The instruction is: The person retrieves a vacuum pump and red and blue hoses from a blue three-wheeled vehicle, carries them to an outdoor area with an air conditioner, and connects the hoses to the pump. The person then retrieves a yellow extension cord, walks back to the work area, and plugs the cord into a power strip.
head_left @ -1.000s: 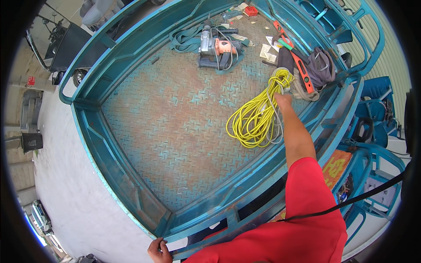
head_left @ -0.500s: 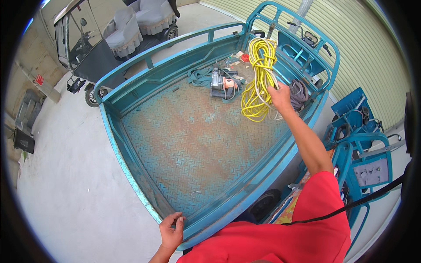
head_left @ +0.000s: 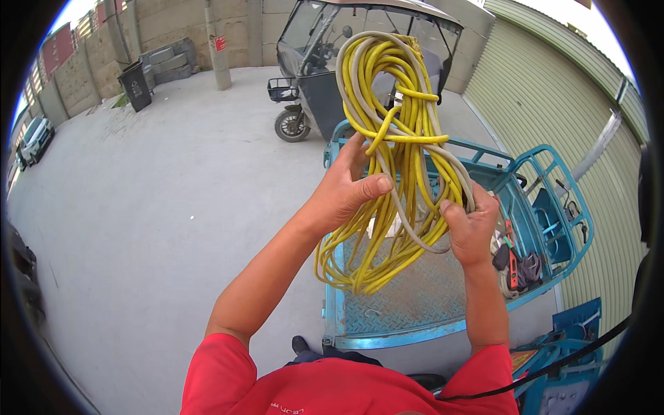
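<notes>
A long coil of yellow cable (head_left: 408,149), with a pale grey cable looped along it, hangs upright in front of me above the cargo bed. Several yellow turns wrap across its middle, and loose loops droop at the bottom. My right hand (head_left: 474,225) is closed on the coil's lower right side, thumb in front. On the left side my left hand (head_left: 349,187) has its thumb across the front of the cable and its fingers partly hidden behind it. Below is the turquoise cargo bed (head_left: 408,337) with a worn tread-plate floor, largely covered by the coil.
In the bed's right end lie a red spirit level (head_left: 512,266) and a dark grey cloth bundle (head_left: 530,268). Beyond stands a covered three-wheeler (head_left: 315,104). Turquoise frames (head_left: 577,335) stand at lower right. A dark bin (head_left: 135,86) and a pole (head_left: 218,52) are far left.
My right hand has lifted the cable coil out of the bed, nearer to me. My left hand has left the bed's rim and taken hold of the coil. The view has swung left and up.
</notes>
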`<state>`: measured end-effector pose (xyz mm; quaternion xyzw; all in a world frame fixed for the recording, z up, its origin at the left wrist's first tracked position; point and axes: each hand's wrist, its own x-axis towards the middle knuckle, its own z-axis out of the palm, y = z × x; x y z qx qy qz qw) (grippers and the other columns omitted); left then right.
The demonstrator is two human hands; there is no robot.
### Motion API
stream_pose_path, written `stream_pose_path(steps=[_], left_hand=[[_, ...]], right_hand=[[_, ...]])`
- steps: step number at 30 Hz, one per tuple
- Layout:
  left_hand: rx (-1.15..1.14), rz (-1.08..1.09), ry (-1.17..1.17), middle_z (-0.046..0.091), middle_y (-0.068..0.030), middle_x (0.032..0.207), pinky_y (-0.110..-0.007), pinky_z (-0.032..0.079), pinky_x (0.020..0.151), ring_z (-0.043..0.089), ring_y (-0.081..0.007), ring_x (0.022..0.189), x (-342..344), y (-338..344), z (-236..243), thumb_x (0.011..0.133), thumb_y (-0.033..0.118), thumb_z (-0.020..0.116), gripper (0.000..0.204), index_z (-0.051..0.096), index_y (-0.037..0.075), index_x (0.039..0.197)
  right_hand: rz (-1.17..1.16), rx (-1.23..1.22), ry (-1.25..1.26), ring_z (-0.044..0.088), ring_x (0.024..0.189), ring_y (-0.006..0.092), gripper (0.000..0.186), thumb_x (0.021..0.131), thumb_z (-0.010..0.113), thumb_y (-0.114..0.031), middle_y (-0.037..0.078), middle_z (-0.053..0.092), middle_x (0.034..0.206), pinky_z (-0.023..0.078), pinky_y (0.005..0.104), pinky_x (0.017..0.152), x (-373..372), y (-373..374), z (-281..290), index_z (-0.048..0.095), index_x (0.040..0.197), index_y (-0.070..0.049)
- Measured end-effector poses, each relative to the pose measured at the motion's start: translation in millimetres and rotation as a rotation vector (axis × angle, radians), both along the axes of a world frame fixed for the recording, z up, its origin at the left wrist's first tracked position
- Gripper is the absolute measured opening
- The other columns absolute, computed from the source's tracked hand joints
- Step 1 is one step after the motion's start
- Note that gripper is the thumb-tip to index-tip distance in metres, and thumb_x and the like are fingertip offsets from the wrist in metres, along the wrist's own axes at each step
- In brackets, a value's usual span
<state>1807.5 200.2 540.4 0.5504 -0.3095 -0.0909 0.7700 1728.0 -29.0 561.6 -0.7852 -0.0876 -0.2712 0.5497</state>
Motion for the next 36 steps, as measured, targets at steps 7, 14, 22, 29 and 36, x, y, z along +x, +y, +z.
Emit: stream_pose_path(steps=[7, 14, 22, 29, 36], left_hand=[[-0.150, 0.564, 0.397, 0.069, -0.0072, 0.105, -0.033, 0.056, 0.084, 0.066, -0.0156, 0.097, -70.9, 83.9, -11.9, 0.090, 0.056, 0.074, 0.064, 0.062, 0.003, 0.124], [-0.439, 0.838, 0.585, 0.067, -0.0158, 0.082, -0.042, 0.059, 0.064, 0.066, -0.0267, 0.065, -138.7, 126.6, -41.4, 0.093, 0.052, 0.053, 0.050, 0.061, 0.010, 0.117], [-0.619, 1.016, 0.689, 0.068, -0.0142, 0.090, -0.042, 0.057, 0.063, 0.067, -0.0248, 0.073, -174.5, 123.5, -77.0, 0.095, 0.047, 0.053, 0.048, 0.060, 0.009, 0.124], [-0.680, 1.116, 0.408, 0.071, -0.0106, 0.110, -0.035, 0.058, 0.071, 0.069, -0.0189, 0.087, -180.4, 103.8, -90.1, 0.098, 0.037, 0.050, 0.047, 0.062, 0.004, 0.129], [-0.637, 1.376, 0.420, 0.072, -0.0112, 0.102, -0.034, 0.058, 0.072, 0.070, -0.0188, 0.084, -182.4, 83.2, -100.5, 0.105, 0.048, 0.040, 0.052, 0.061, 0.007, 0.129]], right_hand=[[0.485, -0.468, -0.305, 0.065, 0.064, 0.0289, 0.047, 0.077, 0.076, -0.006, 0.013, 0.066, 0.085, 0.053, 0.0370, 0.057, -4.2, 119.4, -33.4, 0.065, 0.122, 0.002], [1.010, -0.411, -0.237, 0.065, 0.092, 0.0350, 0.052, 0.089, 0.079, -0.024, 0.017, 0.066, 0.100, 0.055, 0.0426, 0.076, 1.6, 174.4, -78.9, 0.061, 0.129, 0.004], [1.113, 0.026, 0.447, 0.068, 0.100, 0.0205, 0.065, 0.100, 0.072, -0.028, 0.022, 0.067, 0.121, 0.055, 0.0320, 0.077, 42.4, 211.4, -98.5, 0.045, 0.150, 0.005], [1.602, 0.254, 0.755, 0.067, 0.113, 0.0247, 0.064, 0.101, 0.066, -0.017, 0.021, 0.061, 0.132, 0.059, 0.0359, 0.089, 74.3, 253.6, -88.2, 0.039, 0.155, 0.002], [1.809, 0.565, 0.535, 0.061, 0.125, 0.0217, 0.065, 0.093, 0.063, -0.002, 0.018, 0.057, 0.141, 0.053, 0.0362, 0.102, 71.1, 299.3, -77.2, 0.039, 0.153, 0.007]])
